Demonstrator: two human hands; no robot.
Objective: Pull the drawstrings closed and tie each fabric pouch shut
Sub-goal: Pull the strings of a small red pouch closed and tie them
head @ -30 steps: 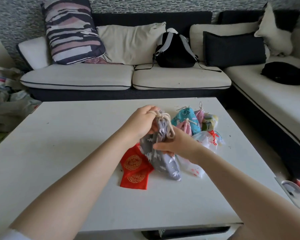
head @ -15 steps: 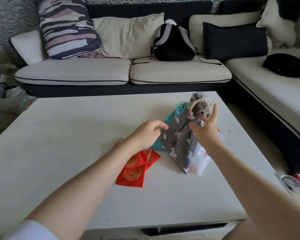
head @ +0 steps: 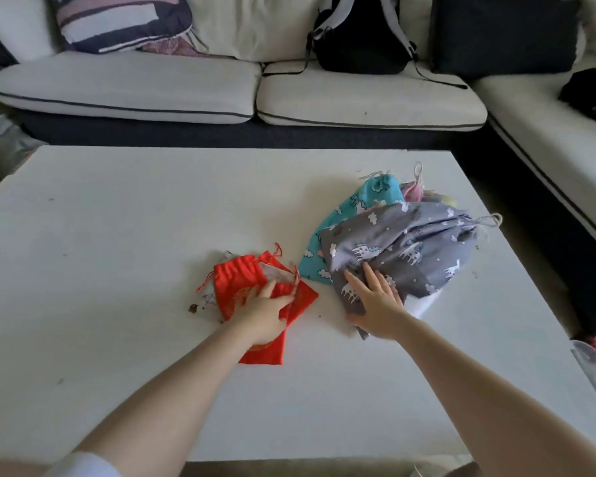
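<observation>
On the white table (head: 117,235) a grey unicorn-print pouch (head: 403,249) lies on its side, neck cinched with its cord at the right end. It rests over a teal pouch (head: 351,204) and smaller pink and pale pouches behind. My right hand (head: 375,301) lies flat on the grey pouch's near corner, fingers spread. Left of the pile are red pouches with gold print (head: 241,280), the top one's mouth gathered. My left hand (head: 265,311) rests on the red fabric, fingertips pinching a fold of it.
A cream sofa (head: 186,91) runs behind the table and along the right side, with cushions and a black backpack (head: 358,36) on it. A clear plastic item (head: 592,366) sits past the table's right edge. Small crumbs dot the tabletop.
My right hand laid the grey pouch down on the pile and now presses its corner. My left hand moved down onto the red pouches. The camera tilted downward and closer.
</observation>
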